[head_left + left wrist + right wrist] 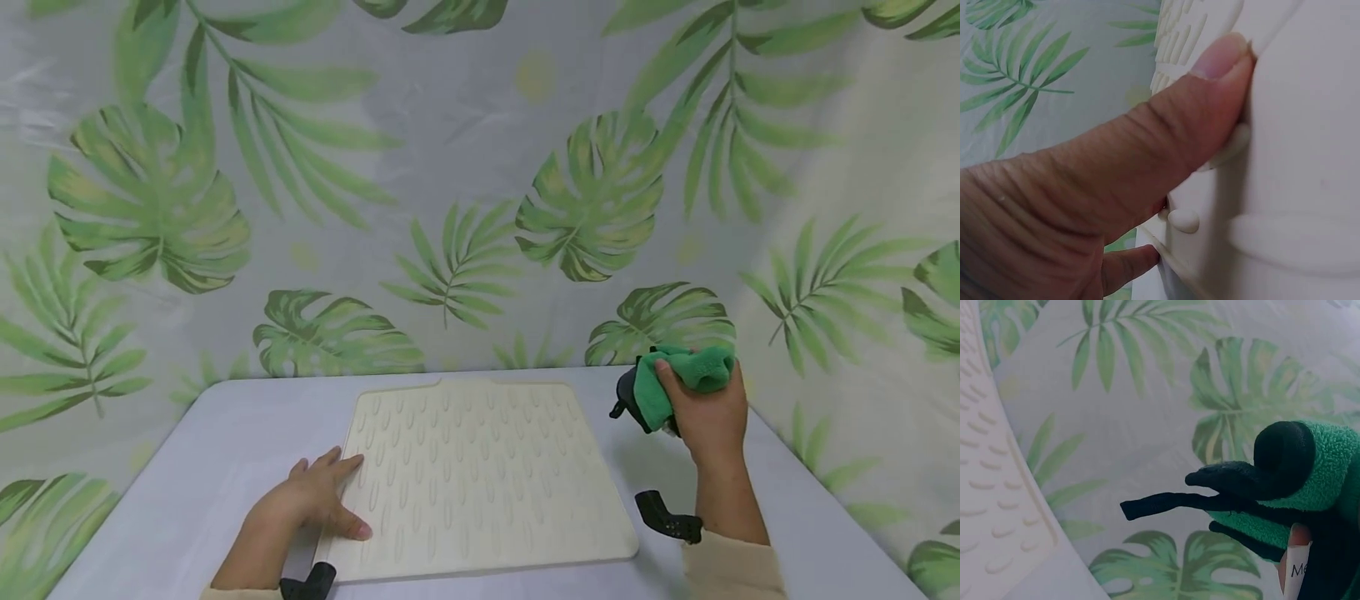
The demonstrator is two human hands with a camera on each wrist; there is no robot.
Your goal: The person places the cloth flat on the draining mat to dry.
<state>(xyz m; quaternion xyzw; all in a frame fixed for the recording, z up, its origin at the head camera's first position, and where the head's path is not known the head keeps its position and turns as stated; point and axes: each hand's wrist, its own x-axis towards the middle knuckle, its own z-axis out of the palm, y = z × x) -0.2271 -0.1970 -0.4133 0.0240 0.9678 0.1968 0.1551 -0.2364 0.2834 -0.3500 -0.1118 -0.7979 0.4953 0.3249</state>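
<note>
A cream-coloured mat [480, 492] with rows of raised oval bumps lies flat on the white table. My left hand [311, 500] rests spread at its left edge, the thumb [1166, 125] lying over the bumped surface in the left wrist view. Above the table's right side, my right hand [712, 417] grips a bunched green terry cloth [690, 371] with black edging. From the right wrist view, the folded cloth [1335, 469] shows a loose black strip and a white label [1298, 572] with partly visible lettering. Most of the right-hand fingers are hidden behind the cloth.
The white table [247, 442] narrows toward the back. Behind and beside it hangs a pale curtain [465, 150] printed with green leaves. Black camera mounts [667, 518] sit at both wrists, next to beige sleeves [731, 567].
</note>
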